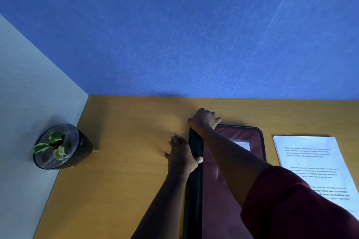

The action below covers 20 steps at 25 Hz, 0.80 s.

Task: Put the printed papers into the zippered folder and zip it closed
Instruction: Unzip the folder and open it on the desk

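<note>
A maroon zippered folder [219, 190] with a black spine and black zipper edge lies flat on the wooden desk [126, 161]. My left hand [181, 154] rests on the desk beside the spine, thumb pressing on the black edge. My right hand [204, 119] reaches across to the folder's far left corner, fingers closed there; the zipper pull itself is hidden under the hand. My right forearm covers part of the folder's front. A stack of printed papers [314, 163] lies on the desk to the right of the folder.
A small potted plant [58, 146] in a dark pot stands at the desk's far left corner. A grey partition [29, 93] borders the left side and a blue panel [174, 35] stands behind the desk.
</note>
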Available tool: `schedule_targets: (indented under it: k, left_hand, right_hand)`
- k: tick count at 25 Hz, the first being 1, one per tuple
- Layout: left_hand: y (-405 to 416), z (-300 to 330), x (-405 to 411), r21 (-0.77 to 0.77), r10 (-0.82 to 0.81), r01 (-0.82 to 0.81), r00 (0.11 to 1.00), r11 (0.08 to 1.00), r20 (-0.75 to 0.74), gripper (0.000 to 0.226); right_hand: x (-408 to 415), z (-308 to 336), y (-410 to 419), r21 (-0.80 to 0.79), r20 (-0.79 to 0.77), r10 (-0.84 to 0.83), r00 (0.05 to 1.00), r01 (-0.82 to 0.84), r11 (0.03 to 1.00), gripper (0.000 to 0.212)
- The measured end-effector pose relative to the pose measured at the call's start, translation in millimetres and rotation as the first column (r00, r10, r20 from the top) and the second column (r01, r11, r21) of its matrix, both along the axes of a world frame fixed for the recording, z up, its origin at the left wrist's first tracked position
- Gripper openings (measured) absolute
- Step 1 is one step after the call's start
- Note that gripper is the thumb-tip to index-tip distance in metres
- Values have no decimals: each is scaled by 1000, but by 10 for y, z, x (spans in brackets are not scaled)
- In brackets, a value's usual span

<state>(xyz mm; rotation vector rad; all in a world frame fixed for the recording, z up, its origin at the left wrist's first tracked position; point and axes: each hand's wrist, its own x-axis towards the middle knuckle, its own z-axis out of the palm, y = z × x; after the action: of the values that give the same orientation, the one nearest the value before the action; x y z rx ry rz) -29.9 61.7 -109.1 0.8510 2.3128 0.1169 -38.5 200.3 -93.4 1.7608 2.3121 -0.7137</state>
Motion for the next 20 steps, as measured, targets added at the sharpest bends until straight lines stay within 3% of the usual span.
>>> schedule_targets:
  k: [8,14,20]
  left_hand:
    - [2,21,7,1,12,-12,1000,1000,12,124]
    - [2,28,4,-6,-3,4,1000,1000,20,121]
    - [2,-1,-1,-32,-27,27,1000,999,-1,121]
  right_hand:
    - [70,-49,144,-56,-36,-120,992,118,991,14]
    - [341,-33,355,4,-41,-178,983,178,984,12]
    - [953,-56,639,35,-54,-241,969,243,969,27]
